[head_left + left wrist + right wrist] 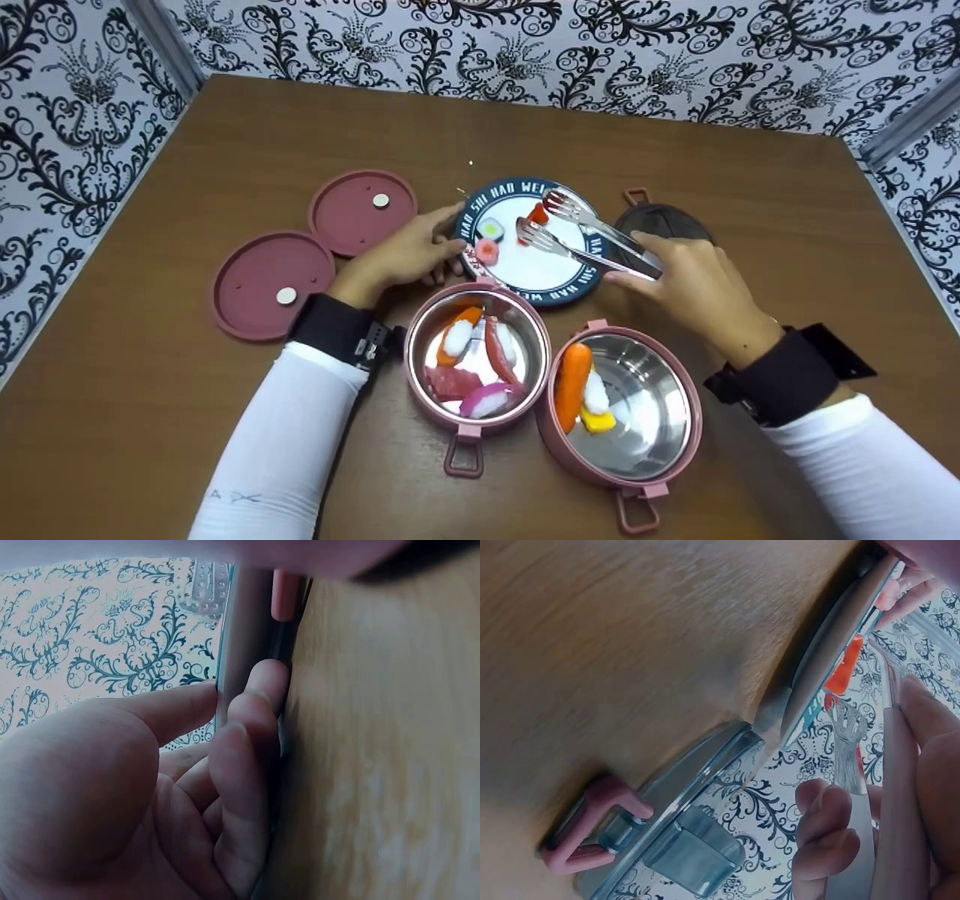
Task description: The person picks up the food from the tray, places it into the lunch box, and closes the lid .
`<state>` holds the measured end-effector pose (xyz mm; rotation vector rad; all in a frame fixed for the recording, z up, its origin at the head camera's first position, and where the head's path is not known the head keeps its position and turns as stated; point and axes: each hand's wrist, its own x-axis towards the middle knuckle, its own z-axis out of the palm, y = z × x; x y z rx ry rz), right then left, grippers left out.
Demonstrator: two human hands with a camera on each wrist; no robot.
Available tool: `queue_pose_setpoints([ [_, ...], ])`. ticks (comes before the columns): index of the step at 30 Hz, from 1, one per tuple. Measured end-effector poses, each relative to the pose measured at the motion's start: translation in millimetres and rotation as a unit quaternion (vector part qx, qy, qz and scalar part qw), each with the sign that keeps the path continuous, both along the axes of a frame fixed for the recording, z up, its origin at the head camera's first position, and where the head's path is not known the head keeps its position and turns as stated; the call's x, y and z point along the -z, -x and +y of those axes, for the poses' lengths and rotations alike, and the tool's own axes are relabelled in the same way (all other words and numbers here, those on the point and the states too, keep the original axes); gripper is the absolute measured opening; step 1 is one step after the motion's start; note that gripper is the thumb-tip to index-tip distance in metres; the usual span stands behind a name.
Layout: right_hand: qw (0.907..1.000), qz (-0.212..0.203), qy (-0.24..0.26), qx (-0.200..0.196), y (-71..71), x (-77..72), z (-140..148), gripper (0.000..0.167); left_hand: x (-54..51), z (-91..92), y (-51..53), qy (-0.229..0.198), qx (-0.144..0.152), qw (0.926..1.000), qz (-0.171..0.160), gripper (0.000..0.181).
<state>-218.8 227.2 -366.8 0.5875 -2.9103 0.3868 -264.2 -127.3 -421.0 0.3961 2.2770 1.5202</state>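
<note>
In the head view a white plate (541,262) with a dark lettered rim carries a red piece (538,214), a pink ring-like piece (487,251) and a small white-and-green piece (491,229). My left hand (409,251) grips its left edge; in the left wrist view the thumb is at the rim, with curled fingers (240,765) below. My right hand (694,289) holds metal tongs (611,232) with fork-shaped tips. These tips stand apart over the plate, around the red piece. Whether they touch it I cannot tell.
Two pink-rimmed steel pots, a left pot (412,390) and a right pot (694,420), stand in front, holding toy-like food pieces, including a carrot (573,386). Two pink round lids lie left, one nearer (251,285), one farther (345,217). A dark disc (664,220) lies right of the plate.
</note>
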Motion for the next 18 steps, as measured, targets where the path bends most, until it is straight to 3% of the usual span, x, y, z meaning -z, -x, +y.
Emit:
queue_pose_setpoints([
  [18,0.9987,-0.05,-0.008,-0.004,7.7,5.2,-5.6,0.072,-2.6,-1.0,-1.6,0.007,-0.002,1.0,-0.004,0.065],
])
